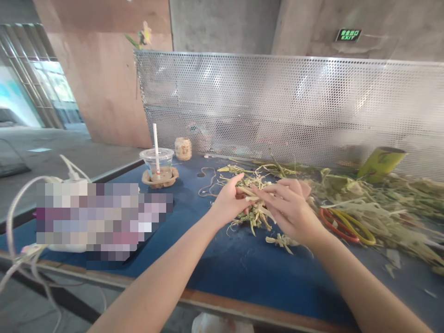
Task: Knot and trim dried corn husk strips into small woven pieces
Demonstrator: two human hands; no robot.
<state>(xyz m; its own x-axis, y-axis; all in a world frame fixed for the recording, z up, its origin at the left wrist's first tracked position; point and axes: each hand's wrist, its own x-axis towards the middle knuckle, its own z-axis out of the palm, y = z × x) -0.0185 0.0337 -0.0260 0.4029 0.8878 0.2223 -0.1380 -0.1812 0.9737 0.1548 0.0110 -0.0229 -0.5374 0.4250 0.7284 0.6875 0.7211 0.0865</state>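
Above the middle of the blue table, my left hand [229,202] pinches pale, dry plant strips [247,191] between thumb and fingers. My right hand [288,206] meets it from the other side, its fingertips closed on the same strips. Part of the strips is hidden behind the fingers. Below and behind both hands lies a tangled pile of dry plant fibres [255,217], with a bit of red showing in it. A small loose tuft [282,241] rests on the table just under my right hand.
Dried stalks and fibres [385,208] spread over the right side, with red and yellow loops [359,231] like scissor handles beside them. Left stand a plastic cup [165,159] with a straw and white cables [10,217]. A perforated metal screen [243,83] borders the back.
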